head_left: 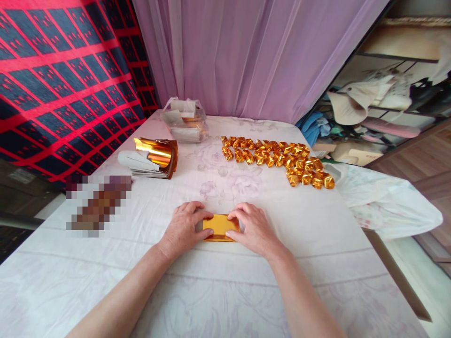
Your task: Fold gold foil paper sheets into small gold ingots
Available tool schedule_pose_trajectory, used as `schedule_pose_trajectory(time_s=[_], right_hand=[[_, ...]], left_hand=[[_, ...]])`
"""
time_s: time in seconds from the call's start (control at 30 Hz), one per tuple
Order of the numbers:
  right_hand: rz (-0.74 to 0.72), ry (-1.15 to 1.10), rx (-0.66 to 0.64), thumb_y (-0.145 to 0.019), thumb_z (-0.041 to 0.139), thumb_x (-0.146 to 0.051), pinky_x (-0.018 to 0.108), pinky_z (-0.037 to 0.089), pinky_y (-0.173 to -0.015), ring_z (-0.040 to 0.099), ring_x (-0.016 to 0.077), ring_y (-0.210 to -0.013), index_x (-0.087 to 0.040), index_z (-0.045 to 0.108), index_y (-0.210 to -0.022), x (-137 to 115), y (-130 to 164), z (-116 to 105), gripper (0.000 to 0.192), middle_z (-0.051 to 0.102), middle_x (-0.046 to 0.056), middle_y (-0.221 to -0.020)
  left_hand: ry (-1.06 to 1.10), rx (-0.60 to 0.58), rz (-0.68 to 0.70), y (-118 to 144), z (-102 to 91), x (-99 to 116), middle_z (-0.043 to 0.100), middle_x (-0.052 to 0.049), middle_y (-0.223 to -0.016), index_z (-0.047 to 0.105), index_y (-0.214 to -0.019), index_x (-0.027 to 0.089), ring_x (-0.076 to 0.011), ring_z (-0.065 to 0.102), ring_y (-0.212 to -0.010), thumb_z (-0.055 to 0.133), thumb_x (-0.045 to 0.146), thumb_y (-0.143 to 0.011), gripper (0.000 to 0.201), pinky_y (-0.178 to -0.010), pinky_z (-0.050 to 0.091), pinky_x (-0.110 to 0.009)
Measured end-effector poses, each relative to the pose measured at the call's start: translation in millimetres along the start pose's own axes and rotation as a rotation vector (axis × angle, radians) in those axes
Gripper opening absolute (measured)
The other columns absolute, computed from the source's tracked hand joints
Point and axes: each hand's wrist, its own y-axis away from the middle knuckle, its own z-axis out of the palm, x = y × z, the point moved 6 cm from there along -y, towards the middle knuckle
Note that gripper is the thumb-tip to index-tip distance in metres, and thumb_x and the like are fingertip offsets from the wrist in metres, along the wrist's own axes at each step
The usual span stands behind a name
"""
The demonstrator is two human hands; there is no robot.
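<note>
A folded sheet of gold foil paper (221, 226) lies flat on the tablecloth in front of me. My left hand (185, 226) grips its left end between thumb and fingers. At the right end, my right hand (254, 229) pinches the same sheet, its thumb on the near side and fingers on the far edge. Beyond the hands, to the right, several folded gold foil pieces (269, 155) stand in rows. A stack of gold and white foil sheets (155, 159), partly curled, rests at the left.
A clear plastic bag (185, 123) of paper sheets sits at the back left. A pixelated patch (100, 204) hides something on the left. A white plastic bag (391, 202) hangs by the right table edge, below shelves (401, 40). Purple curtains (243, 56) close off the back.
</note>
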Motion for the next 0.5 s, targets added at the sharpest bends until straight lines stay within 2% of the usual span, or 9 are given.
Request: schedule_pose_trajectory(time_s=[0.5], right_hand=[[0.003, 0.006, -0.102, -0.068, 0.081, -0.029, 0.039, 0.038, -0.095, 0.054, 0.0221, -0.109, -0.026, 0.063, -0.102, -6.1, 2.7, -7.5, 0.039, 0.058, 0.003, -0.116]], left_hand=[[0.001, -0.035, 0.014, 2.0, -3.3, 5.3, 0.056, -0.007, -0.119, 0.068, -0.111, 0.029, -0.0297, 0.052, -0.112, 0.079, 0.038, -0.070, 0.044, -0.098, 0.041, -0.049]])
